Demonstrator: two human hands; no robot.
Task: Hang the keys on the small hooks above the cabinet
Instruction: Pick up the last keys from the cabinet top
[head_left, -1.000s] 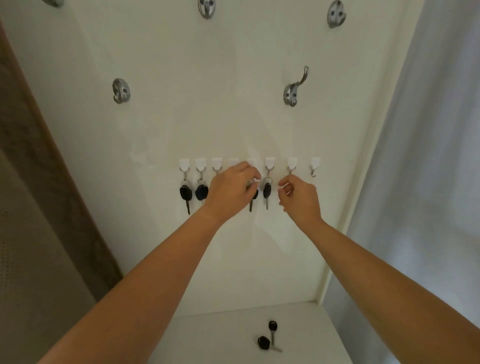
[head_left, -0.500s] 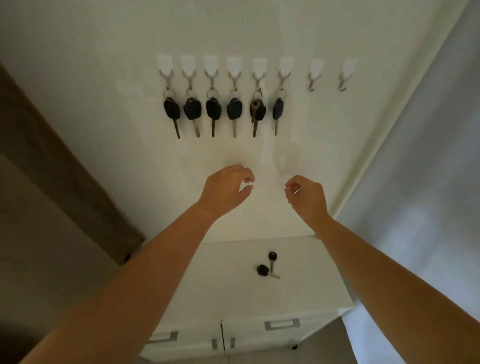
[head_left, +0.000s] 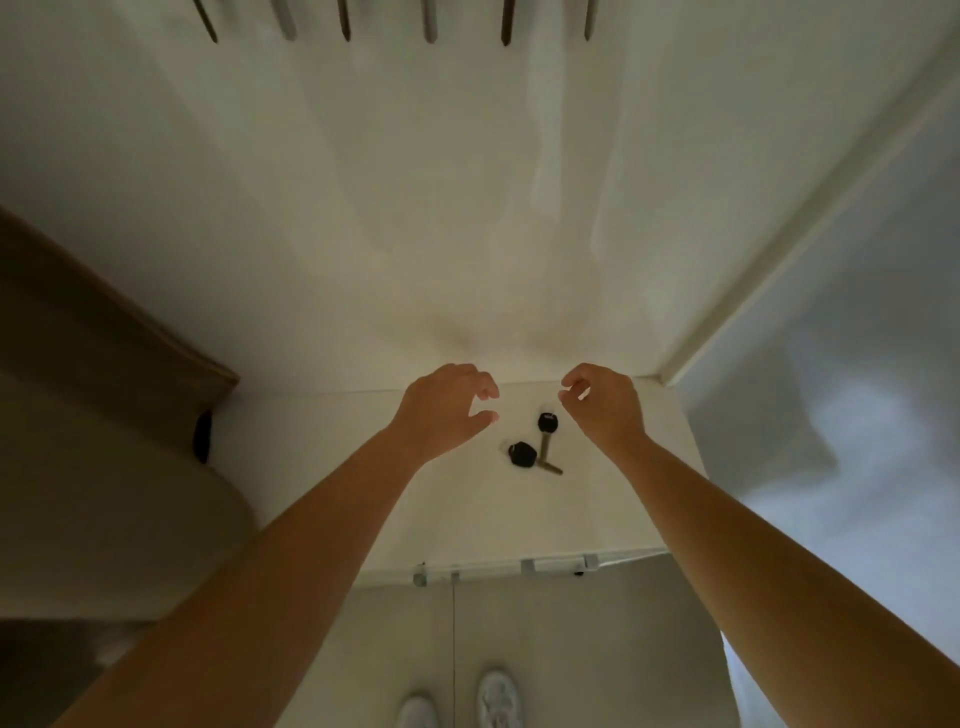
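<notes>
Here the white wall (head_left: 467, 208) fills the upper frame, with six key blades (head_left: 430, 23) hanging in at its top edge. Below it, mid-frame, is the white cabinet (head_left: 467, 530) top. The left hand (head_left: 441, 410) and right hand (head_left: 605, 402) hover above it, fingers curled and apart, empty. Between them, at centre, lie two black-headed keys (head_left: 535, 449), blades crossing.

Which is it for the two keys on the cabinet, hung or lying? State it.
Lying. Both keys rest flat on the cabinet top, blades crossing, neither hand touching.
</notes>
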